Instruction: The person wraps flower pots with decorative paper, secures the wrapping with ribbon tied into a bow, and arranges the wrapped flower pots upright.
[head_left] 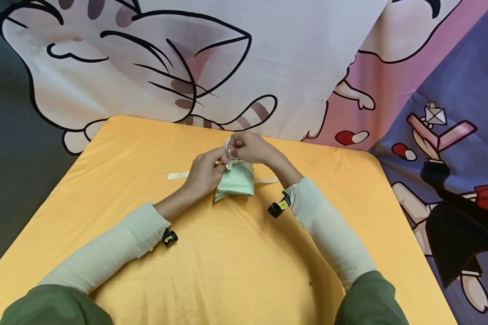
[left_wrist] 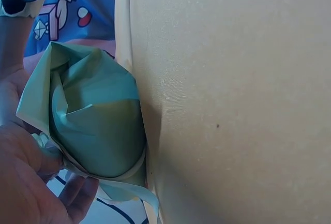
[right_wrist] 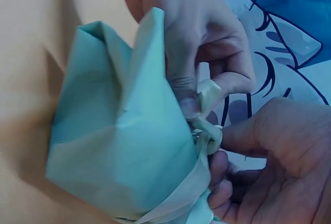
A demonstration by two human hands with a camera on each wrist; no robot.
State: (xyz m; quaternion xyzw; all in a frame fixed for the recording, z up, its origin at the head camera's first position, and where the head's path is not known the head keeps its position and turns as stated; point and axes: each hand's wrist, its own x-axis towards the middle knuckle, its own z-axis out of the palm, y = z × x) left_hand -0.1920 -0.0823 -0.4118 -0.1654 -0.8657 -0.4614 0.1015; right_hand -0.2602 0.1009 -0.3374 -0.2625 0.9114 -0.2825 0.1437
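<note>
A pale green paper-wrapped bundle (head_left: 236, 180) lies on the yellow-covered table, its folded, creased end towards me. A pale ribbon (right_wrist: 182, 197) runs round it and meets in a small knot or loop (right_wrist: 208, 133) at one side. My left hand (head_left: 205, 174) is at the bundle's left side, thumb and fingers pinching the ribbon by the knot. From the far right my right hand (head_left: 250, 147) reaches over, its curled fingers also pinching ribbon there. In the right wrist view both hands meet at the knot, which partly hides their fingertips. The bundle's contents are hidden.
A ribbon tail (head_left: 177, 175) sticks out to the left on the yellow tablecloth (head_left: 211, 262), and another (head_left: 268, 180) lies to the right. Cartoon-printed cloths (head_left: 297, 67) hang behind and to the right of the table. Each wrist carries a small black camera (head_left: 279, 206).
</note>
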